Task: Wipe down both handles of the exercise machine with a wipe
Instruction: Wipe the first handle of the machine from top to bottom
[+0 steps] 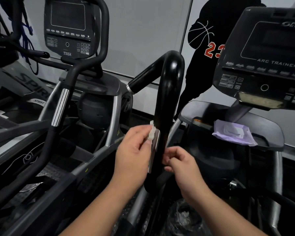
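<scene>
Wipe (152, 132), limp and damp-looking, is pinched by left hand (133, 150) against the rigid handle (167, 106); right hand (182, 164) curls beside it, apparently empty.

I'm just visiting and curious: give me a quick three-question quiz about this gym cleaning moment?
1. True or false: the left hand presses the wipe against the black handle.
2. Where does the purple wipes pack lie? A) on the floor B) on the machine's grey tray C) in the right hand
3. What words are printed on the near console?

Key: 1 true; 2 B; 3 ARC TRAINER.
</scene>
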`<state>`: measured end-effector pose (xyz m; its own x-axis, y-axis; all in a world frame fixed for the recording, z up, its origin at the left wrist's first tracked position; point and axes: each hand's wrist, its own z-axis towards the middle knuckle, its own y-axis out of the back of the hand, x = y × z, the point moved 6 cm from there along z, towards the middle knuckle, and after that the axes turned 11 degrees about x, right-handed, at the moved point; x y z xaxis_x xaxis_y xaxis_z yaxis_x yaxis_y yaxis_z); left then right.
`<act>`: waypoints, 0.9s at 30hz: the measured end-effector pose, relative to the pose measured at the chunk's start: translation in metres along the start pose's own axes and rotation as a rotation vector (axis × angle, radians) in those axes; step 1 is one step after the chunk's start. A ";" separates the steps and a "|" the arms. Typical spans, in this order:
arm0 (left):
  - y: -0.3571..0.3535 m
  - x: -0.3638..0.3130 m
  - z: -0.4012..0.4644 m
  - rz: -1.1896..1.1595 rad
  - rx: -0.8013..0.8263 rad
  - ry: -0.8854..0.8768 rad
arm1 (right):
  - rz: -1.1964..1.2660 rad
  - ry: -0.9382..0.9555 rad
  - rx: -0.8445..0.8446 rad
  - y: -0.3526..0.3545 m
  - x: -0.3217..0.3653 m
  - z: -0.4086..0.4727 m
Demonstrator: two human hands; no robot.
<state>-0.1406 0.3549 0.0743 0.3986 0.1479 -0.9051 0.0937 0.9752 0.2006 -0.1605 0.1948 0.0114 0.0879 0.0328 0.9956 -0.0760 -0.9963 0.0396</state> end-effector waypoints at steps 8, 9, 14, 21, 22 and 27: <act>0.001 -0.010 -0.008 0.135 -0.087 -0.123 | -0.191 0.133 0.054 -0.009 0.005 -0.011; -0.001 -0.011 -0.010 0.160 -0.085 -0.137 | -0.218 0.129 0.065 -0.009 0.004 -0.012; -0.014 0.018 -0.034 0.224 0.001 -0.039 | -0.299 0.108 0.070 -0.007 0.005 -0.012; -0.016 0.012 -0.029 0.308 0.052 -0.119 | -0.316 0.135 0.070 -0.008 0.002 -0.014; -0.018 0.021 -0.037 0.324 0.077 -0.082 | -0.320 0.129 0.070 -0.008 0.002 -0.014; -0.017 0.021 -0.038 0.310 0.026 -0.086 | -0.345 0.132 0.053 -0.004 0.002 -0.016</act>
<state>-0.1688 0.3475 0.0370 0.4874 0.4218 -0.7646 -0.0212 0.8811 0.4725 -0.1754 0.2005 0.0143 -0.0297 0.3735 0.9271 -0.0125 -0.9276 0.3733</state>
